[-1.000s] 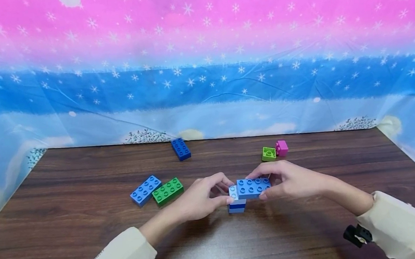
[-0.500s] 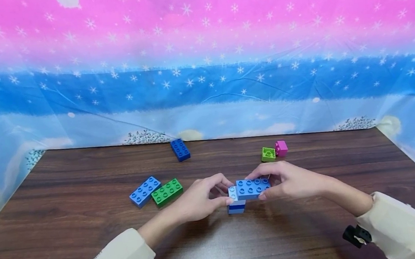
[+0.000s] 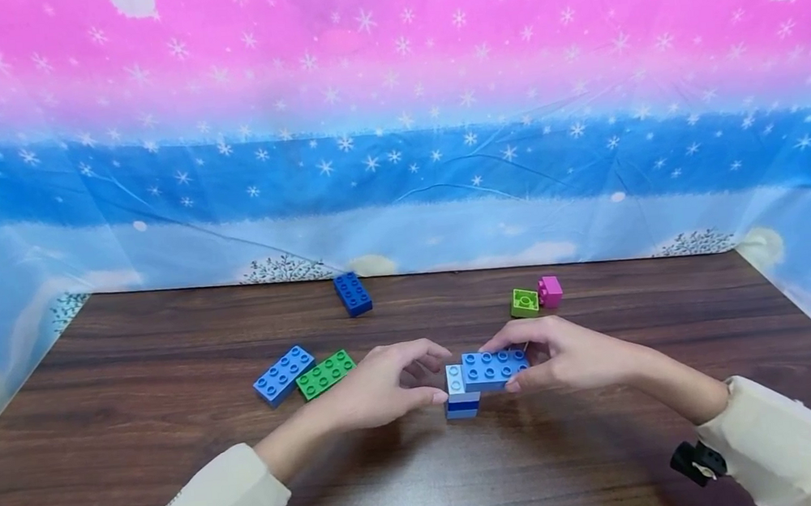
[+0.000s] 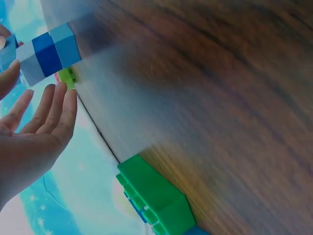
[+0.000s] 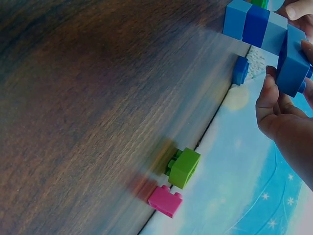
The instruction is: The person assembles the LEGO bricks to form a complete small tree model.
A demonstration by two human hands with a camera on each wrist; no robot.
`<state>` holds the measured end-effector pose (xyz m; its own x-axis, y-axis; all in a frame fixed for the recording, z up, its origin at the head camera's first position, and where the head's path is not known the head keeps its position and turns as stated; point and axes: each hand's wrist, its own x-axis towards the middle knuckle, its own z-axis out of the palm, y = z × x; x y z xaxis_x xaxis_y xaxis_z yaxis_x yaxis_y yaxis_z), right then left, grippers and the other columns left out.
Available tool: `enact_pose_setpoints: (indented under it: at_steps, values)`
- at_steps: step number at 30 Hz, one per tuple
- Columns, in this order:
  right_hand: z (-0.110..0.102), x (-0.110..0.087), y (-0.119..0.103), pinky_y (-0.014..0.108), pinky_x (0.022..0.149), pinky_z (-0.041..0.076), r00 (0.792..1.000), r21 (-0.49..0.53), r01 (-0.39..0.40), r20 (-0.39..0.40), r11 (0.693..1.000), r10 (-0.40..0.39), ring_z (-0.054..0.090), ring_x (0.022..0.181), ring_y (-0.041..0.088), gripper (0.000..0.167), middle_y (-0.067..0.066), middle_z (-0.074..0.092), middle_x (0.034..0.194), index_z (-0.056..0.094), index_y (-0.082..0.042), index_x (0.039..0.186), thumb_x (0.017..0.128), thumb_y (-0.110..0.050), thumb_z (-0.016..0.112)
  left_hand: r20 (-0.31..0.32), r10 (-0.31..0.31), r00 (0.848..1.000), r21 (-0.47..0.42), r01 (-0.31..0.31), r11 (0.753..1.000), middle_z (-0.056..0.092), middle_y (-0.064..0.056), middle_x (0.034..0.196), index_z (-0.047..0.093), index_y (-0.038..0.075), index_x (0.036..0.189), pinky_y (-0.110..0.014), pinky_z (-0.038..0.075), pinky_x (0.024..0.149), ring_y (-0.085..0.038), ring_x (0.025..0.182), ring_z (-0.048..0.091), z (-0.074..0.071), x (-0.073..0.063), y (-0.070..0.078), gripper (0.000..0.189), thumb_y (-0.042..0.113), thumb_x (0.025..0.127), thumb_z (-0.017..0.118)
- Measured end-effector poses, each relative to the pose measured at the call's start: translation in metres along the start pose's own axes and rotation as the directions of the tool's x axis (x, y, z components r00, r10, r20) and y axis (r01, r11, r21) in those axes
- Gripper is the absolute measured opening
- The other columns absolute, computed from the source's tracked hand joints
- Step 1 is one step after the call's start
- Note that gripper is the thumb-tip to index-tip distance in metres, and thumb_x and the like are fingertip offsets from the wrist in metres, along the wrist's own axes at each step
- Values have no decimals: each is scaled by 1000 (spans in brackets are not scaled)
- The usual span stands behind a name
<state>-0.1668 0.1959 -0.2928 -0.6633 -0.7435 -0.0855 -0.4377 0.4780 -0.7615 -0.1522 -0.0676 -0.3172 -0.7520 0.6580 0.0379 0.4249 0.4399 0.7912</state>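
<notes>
A small stack of toy building bricks (image 3: 462, 407) stands on the table, with pale blue on top, dark blue in the middle and mid blue at the bottom. Across its right half sits a long blue brick (image 3: 490, 369), jutting out to the right. My right hand (image 3: 569, 354) pinches that long brick between thumb and fingers at its right end. Just left of the stack is my left hand (image 3: 389, 385), its fingers extended and holding nothing. In the left wrist view, the fingers of the left hand (image 4: 44, 125) spread beside the stack (image 4: 48, 51).
Left of the left hand lie a blue brick (image 3: 284, 375) and a green brick (image 3: 325, 375), side by side. A dark blue brick (image 3: 353, 294) is at the table's back edge. At the back right, a lime brick (image 3: 524, 303) lies next to a pink one (image 3: 550, 291).
My left hand has let go of the stack and drawn slightly left. The right hand has stayed on the long blue brick.
</notes>
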Motion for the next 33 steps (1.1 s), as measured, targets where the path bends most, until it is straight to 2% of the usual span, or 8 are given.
enact_pose_setpoints:
  at_steps: [7,11,14,17,18,21,24,33]
  values:
    - [0,0,0,28,66,44,1000,-15,-10,-6,1000,10,50,85,21,37,-1,55,105,57,-17,121,85,-17,65,-36,-10,999,9,10,1000,59,-10,115,55,5,118,-36,47,83,-25,104,55,-12,-10,0,35,16,86,64]
    - [0,-1,0,28,65,44,1000,-24,-12,-5,1000,12,50,84,21,37,-1,55,105,57,-18,122,85,-18,65,-83,-41,996,69,47,996,58,-7,114,59,7,112,-42,44,87,-26,108,53,-18,-20,-2,29,20,86,64]
    - [0,-1,1,27,64,43,1000,-27,-16,-5,1000,15,49,84,22,38,-1,54,105,56,-18,122,85,-19,65,-129,-70,989,122,86,989,58,-5,113,62,8,108,-45,42,88,-25,108,52,-23,-27,-5,27,21,85,65]
    - [0,-1,1,27,64,43,1000,-27,-20,-6,999,20,49,84,21,38,-1,54,106,56,-19,123,85,-19,65,-171,-109,979,125,131,983,59,-6,112,61,7,109,-41,45,78,-23,87,56,-28,-33,-8,28,20,85,66]
    - [0,-2,1,27,64,43,1000,-27,-22,-6,999,22,49,83,21,38,-1,54,106,56,-19,123,85,-19,65,-188,-121,975,132,147,980,59,-6,112,61,7,110,-39,45,77,-23,86,56,-30,-34,-9,29,20,84,67]
    - [0,-2,1,27,64,43,1000,-29,-27,-8,999,27,49,83,20,38,-1,53,106,56,-19,123,85,-18,64,-232,-152,961,148,189,971,59,-7,113,60,7,113,-39,44,76,-24,86,56,-34,-39,-13,33,18,83,68]
    - [0,-2,1,27,63,43,1000,-29,-29,-10,999,29,49,83,20,38,-1,53,106,56,-19,122,85,-18,64,-265,-146,953,197,202,959,58,-7,114,59,7,115,-43,43,83,-27,104,53,-37,-44,-18,37,19,82,69]
    - [0,-1,2,26,61,42,1000,-29,-17,-5,999,17,49,80,19,38,-1,54,106,56,-19,122,85,-18,65,-309,-141,941,246,222,943,58,-11,107,57,3,117,-44,45,80,-30,100,55,-42,-55,-31,42,17,80,71]
